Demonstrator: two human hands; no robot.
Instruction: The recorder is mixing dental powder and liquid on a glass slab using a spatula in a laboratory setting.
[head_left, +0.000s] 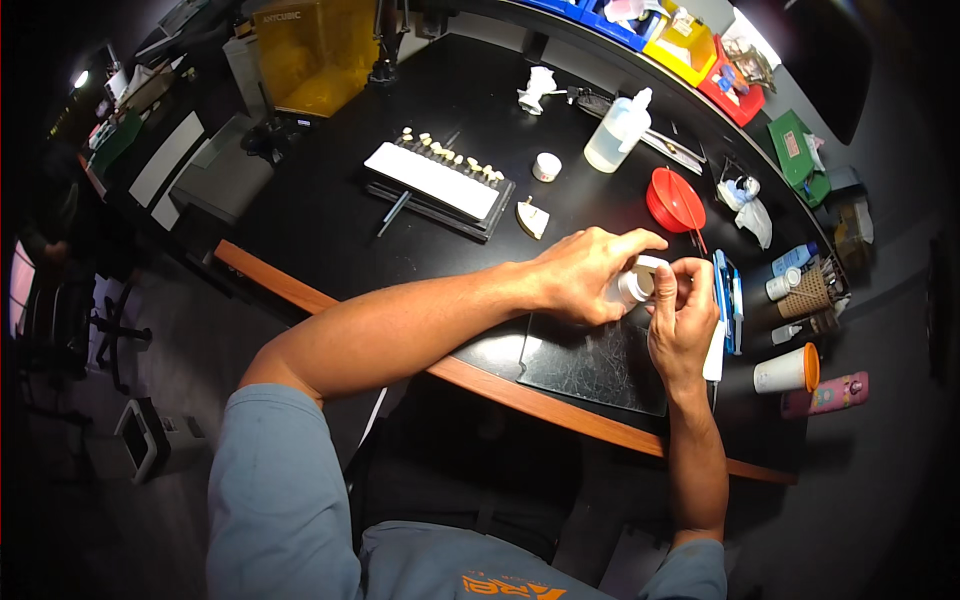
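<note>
My left hand grips a small whitish jar, its mouth facing right and its threaded neck showing. In my right hand, between thumb and fingers, is a white lid held apart from the jar's mouth. Both hands are above a scratched dark glass slab at the table's front edge. Beyond my left hand lie a piece of a dental model with a pin and a small white lidded jar. A red bowl stands beyond my right hand.
Tooth crowns stand in a row behind a white panel on a black holder. A squeeze bottle is at the back. Right of my hand lie blue-cased tools, a white cup with an orange rim and a pink bottle.
</note>
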